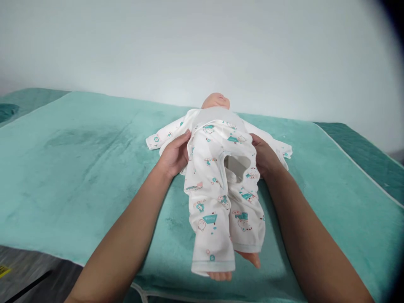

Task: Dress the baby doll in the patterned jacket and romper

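Observation:
A baby doll (217, 101) lies on its back, head toward the wall, its bare feet toward me. It wears a white printed baby shirt (164, 134) with the sleeves spread out to both sides. White printed baby pants (206, 185) cover its legs and lower body; an opening shows at the crotch. My left hand (177, 155) grips the left edge of the pants near the waist, thumb up along the side. On the opposite edge, my right hand (264, 155) holds the pants too. The fingertips of both hands are partly hidden by cloth.
A light green plush cover (94, 168) lies under the doll. Darker green fabric (362, 151) shows at the right. Behind stands a white wall (189, 50). Grey floor (38, 269) with a yellow mark (4, 270) appears at the lower left, below the cover's edge.

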The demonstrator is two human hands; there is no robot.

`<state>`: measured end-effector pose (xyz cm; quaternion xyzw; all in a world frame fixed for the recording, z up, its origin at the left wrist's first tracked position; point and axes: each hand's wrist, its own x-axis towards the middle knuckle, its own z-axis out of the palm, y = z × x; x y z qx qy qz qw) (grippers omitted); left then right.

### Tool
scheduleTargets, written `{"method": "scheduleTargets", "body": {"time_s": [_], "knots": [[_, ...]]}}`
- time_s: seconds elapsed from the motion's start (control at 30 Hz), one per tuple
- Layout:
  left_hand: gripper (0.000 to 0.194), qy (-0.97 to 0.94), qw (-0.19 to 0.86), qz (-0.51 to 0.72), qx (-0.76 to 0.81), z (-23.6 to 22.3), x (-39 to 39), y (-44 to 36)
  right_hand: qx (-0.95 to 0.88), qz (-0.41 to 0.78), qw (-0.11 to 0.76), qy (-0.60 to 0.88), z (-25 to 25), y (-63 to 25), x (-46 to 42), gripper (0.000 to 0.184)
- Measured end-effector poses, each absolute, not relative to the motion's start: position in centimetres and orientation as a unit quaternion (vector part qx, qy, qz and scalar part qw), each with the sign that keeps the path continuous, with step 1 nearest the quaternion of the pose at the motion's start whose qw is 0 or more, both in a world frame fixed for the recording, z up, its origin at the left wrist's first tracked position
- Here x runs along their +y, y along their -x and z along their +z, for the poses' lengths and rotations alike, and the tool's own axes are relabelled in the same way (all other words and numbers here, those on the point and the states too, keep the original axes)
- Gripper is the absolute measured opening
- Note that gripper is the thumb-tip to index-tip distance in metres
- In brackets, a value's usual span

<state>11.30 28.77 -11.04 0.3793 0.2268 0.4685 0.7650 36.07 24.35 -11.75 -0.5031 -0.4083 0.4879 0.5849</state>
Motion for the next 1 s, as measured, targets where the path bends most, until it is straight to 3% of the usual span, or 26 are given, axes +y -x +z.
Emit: {"method": "scheduleTargets", "body": {"time_s": [0.17, 0.27, 0.37, 0.53, 0.67, 0.83, 1.0], "knots": [[0.026, -0.417, 0.704, 0.51, 0.266, -11.6, 29.0, -10.8, -0.423, 0.444, 0.596, 0.519, -12.9, -36.3, 25.0, 0.028], [0.032, -0.475, 0.643, 0.528, 0.285, -11.5, 28.5, -11.0, -0.487, 0.324, 0.59, 0.557, -13.0, -36.5, 25.0, 0.022], [0.025, -0.556, 0.529, 0.539, 0.348, -11.4, 28.4, -11.4, -0.562, 0.22, 0.571, 0.557, -12.4, -36.8, 24.5, 0.016], [0.024, -0.718, 0.295, 0.506, 0.375, -10.8, 28.7, -11.5, -0.606, 0.284, 0.523, 0.528, -11.2, -37.6, 23.9, 0.015], [0.025, -0.782, 0.192, 0.471, 0.361, -10.2, 28.8, -11.7, -0.656, 0.275, 0.535, 0.457, -11.0, -37.6, 24.5, 0.011], [0.023, -0.775, 0.204, 0.448, 0.396, -9.7, 30.3, -12.3, -0.661, 0.255, 0.552, 0.439, -11.0, -36.8, 26.0, 0.018], [0.019, -0.688, 0.257, 0.497, 0.462, -9.4, 34.0, -13.7, -0.572, 0.187, 0.554, 0.575, -11.0, -36.5, 28.8, 0.021]]}}
